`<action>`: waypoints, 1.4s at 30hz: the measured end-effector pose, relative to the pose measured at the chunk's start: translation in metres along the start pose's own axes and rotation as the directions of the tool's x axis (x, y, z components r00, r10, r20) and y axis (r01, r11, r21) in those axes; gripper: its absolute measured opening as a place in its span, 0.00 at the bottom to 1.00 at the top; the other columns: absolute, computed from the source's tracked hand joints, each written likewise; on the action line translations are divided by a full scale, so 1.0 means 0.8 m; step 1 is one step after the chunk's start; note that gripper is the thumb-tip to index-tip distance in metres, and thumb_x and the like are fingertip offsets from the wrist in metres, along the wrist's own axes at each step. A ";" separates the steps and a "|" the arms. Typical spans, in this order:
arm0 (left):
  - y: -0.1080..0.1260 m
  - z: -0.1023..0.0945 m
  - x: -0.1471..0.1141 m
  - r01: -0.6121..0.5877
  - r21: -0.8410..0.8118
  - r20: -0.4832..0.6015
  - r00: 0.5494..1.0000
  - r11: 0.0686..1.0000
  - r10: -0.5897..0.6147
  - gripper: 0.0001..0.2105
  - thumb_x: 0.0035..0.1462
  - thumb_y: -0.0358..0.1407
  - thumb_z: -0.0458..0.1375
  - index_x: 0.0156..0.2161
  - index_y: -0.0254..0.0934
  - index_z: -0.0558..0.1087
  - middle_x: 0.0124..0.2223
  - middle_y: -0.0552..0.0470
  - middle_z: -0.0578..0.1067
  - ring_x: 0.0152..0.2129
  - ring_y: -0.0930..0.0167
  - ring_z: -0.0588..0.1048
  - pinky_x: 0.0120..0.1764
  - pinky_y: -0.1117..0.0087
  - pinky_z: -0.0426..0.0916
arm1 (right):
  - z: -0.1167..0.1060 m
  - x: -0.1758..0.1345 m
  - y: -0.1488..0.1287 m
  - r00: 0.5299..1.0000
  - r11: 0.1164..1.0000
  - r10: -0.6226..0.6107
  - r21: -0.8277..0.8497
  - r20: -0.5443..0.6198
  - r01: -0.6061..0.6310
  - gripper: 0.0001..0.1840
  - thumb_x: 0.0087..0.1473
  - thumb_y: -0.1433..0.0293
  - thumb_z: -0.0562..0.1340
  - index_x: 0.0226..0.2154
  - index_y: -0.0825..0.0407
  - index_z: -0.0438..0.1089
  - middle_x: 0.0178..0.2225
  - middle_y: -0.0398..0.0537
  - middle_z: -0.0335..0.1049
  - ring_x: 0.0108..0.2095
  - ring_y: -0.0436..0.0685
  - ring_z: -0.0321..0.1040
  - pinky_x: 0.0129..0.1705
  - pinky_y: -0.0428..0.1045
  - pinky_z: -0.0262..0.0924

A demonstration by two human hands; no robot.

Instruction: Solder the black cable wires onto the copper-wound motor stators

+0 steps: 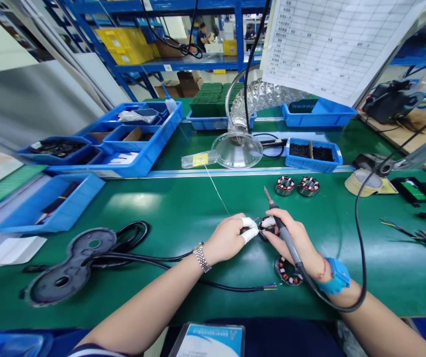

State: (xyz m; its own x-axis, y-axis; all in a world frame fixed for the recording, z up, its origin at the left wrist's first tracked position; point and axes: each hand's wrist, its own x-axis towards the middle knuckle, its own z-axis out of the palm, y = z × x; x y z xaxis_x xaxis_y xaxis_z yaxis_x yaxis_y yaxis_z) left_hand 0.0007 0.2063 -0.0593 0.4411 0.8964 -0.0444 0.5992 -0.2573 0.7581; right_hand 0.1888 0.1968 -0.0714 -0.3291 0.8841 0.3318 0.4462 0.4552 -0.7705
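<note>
A soldering iron (286, 237) is gripped in my right hand (300, 240), its tip pointing up and away from me. The thumb and fingers of that same hand also touch a wound motor stator (267, 232), which is partly covered by both hands. My left hand (229, 238), with white finger covers, pinches at the stator's left side, closed on what looks like a thin wire. A fine silvery strand (217, 191) runs down to this hand from near the fume hood. Close below my right hand lies another stator (289, 271) with copper windings.
Two stators (284, 185) stand farther back. A clear fume hood (237, 149) hangs ahead. Blue bins (142, 158) are at left, a bin of black parts (313, 153) at right. A grey housing (69, 265) with black cable lies left, a tape roll (363, 181) right.
</note>
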 end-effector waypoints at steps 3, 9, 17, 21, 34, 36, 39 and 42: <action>0.002 0.000 0.002 -0.014 -0.063 0.004 1.000 0.998 0.014 0.09 0.55 0.36 0.51 0.32 0.36 0.72 0.31 0.51 0.69 0.29 0.72 0.67 0.35 0.72 0.61 | 0.000 0.001 -0.002 0.999 0.998 -0.052 0.021 0.010 0.051 0.17 0.49 0.72 0.57 0.44 0.50 0.60 0.33 0.45 0.68 0.29 0.48 0.65 0.34 0.44 0.62; 0.003 0.004 0.004 0.088 -0.309 0.022 0.996 0.947 -0.085 0.08 0.54 0.36 0.53 0.29 0.33 0.69 0.31 0.53 0.69 0.29 0.73 0.67 0.35 0.73 0.61 | 0.007 0.002 -0.003 0.989 0.977 0.138 0.168 -0.052 -0.128 0.17 0.48 0.70 0.59 0.43 0.50 0.59 0.30 0.42 0.69 0.27 0.49 0.67 0.31 0.43 0.62; -0.005 0.009 0.004 0.102 -0.214 0.020 0.995 0.972 -0.100 0.08 0.53 0.34 0.52 0.27 0.33 0.68 0.29 0.53 0.68 0.28 0.73 0.66 0.34 0.72 0.60 | -0.046 -0.012 -0.016 0.995 0.999 0.003 -0.048 -0.102 -0.008 0.14 0.51 0.69 0.58 0.42 0.49 0.67 0.35 0.46 0.70 0.33 0.51 0.67 0.36 0.46 0.61; -0.004 0.010 0.005 0.113 -0.223 0.017 0.994 0.968 -0.112 0.07 0.52 0.34 0.52 0.27 0.34 0.69 0.29 0.53 0.68 0.27 0.72 0.66 0.34 0.72 0.60 | -0.061 -0.025 -0.017 0.990 0.998 -0.062 0.013 -0.123 0.064 0.11 0.50 0.73 0.59 0.39 0.49 0.70 0.29 0.45 0.69 0.30 0.51 0.64 0.32 0.47 0.59; -0.009 0.012 0.004 0.127 -0.220 0.021 0.992 0.967 -0.125 0.07 0.52 0.34 0.52 0.27 0.34 0.69 0.30 0.53 0.70 0.28 0.72 0.67 0.34 0.72 0.60 | -0.055 -0.037 -0.006 0.998 0.993 -0.016 0.116 -0.059 0.023 0.09 0.49 0.75 0.59 0.34 0.51 0.71 0.27 0.45 0.70 0.28 0.51 0.62 0.29 0.48 0.57; -0.008 0.012 0.004 0.127 -0.215 0.025 0.992 0.968 -0.125 0.07 0.52 0.34 0.52 0.27 0.34 0.69 0.29 0.53 0.70 0.28 0.72 0.67 0.33 0.72 0.60 | -0.055 -0.037 -0.005 0.998 0.993 -0.011 0.117 -0.059 0.018 0.09 0.49 0.74 0.59 0.35 0.51 0.71 0.28 0.45 0.70 0.28 0.51 0.62 0.29 0.48 0.58; -0.007 0.012 0.004 0.132 -0.214 0.026 0.991 0.968 -0.130 0.07 0.52 0.33 0.52 0.27 0.34 0.69 0.29 0.53 0.69 0.28 0.72 0.67 0.33 0.72 0.60 | -0.052 -0.036 -0.004 0.998 0.992 -0.008 0.125 -0.065 0.017 0.09 0.49 0.74 0.59 0.35 0.50 0.72 0.28 0.45 0.70 0.28 0.51 0.62 0.29 0.48 0.57; -0.005 0.012 0.005 0.134 -0.217 0.027 0.991 0.967 -0.132 0.07 0.52 0.33 0.52 0.27 0.34 0.69 0.29 0.53 0.69 0.28 0.72 0.67 0.33 0.72 0.60 | -0.051 -0.035 -0.004 0.998 0.990 -0.006 0.139 -0.067 0.015 0.09 0.49 0.74 0.59 0.35 0.50 0.72 0.28 0.45 0.70 0.27 0.50 0.62 0.29 0.48 0.57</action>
State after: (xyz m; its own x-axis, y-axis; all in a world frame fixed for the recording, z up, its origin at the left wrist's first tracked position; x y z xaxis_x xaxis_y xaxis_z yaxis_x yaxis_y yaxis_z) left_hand 0.0061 0.2076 -0.0687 0.3766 0.9122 -0.1615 0.4937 -0.0501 0.8682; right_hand 0.2303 0.1746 -0.0562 -0.2756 0.8863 0.3721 0.3208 0.4497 -0.8336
